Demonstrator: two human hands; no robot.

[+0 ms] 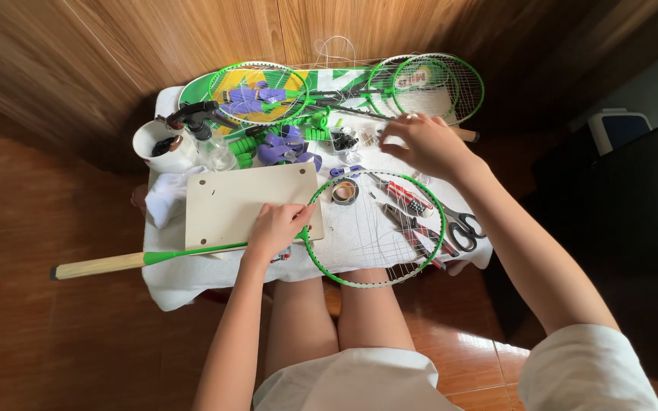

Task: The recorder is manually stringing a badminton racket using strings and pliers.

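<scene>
Bare forearms, white short sleeve (584,365), seemingly white shorts (359,380).

Home racket-repair corner: cluttered small table (163,283), rackets (428,85), pliers (409,199), wooden floor (47,335).

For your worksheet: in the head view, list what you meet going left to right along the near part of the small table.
Wooden racket handle → beige board → left hand → tape roll → red-handled pliers → black scissors.
</scene>
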